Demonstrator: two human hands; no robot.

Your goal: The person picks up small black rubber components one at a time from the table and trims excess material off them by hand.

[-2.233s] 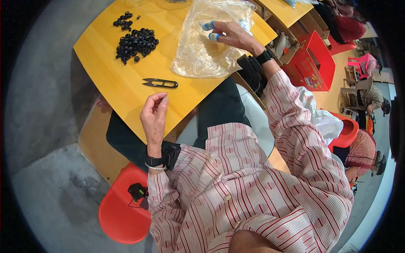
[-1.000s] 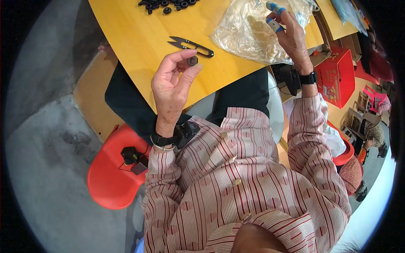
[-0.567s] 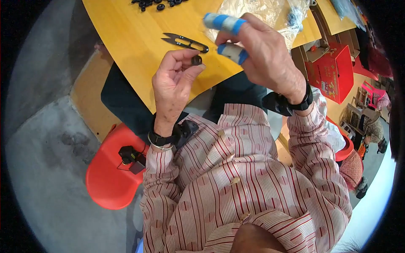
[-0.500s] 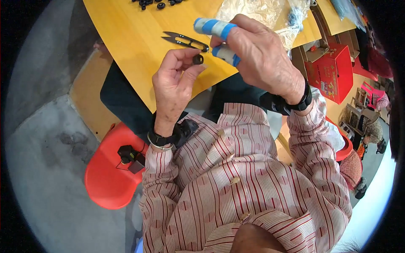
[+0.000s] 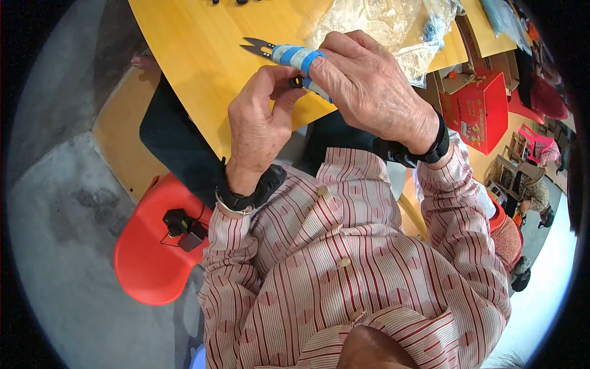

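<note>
My left hand (image 5: 261, 117) pinches a small round black part (image 5: 296, 81) with a hole in it, between thumb and fingertips, above the table's near edge. From the right, my right hand (image 5: 378, 92) meets the part. Blue and white tape wraps its thumb and index finger; the thumb tip is against the part, while the index finger stretches out just above it. Black thread snips (image 5: 257, 45) lie on the yellow table (image 5: 203, 58) beyond my hands, their blades pointing left and their handle end hidden behind the taped index finger.
Crumpled clear plastic bags (image 5: 369, 21) cover the table's far right. A few black pieces (image 5: 241, 1) show at the top edge. To the right stands a red box (image 5: 476, 111). At the left, a red stool (image 5: 150, 246) bears a black device (image 5: 178, 221). Other people sit farther right.
My right hand has come left and down, bringing its taped thumb onto the black part. The taped index finger now covers the snips' handles. My view has shifted slightly.
</note>
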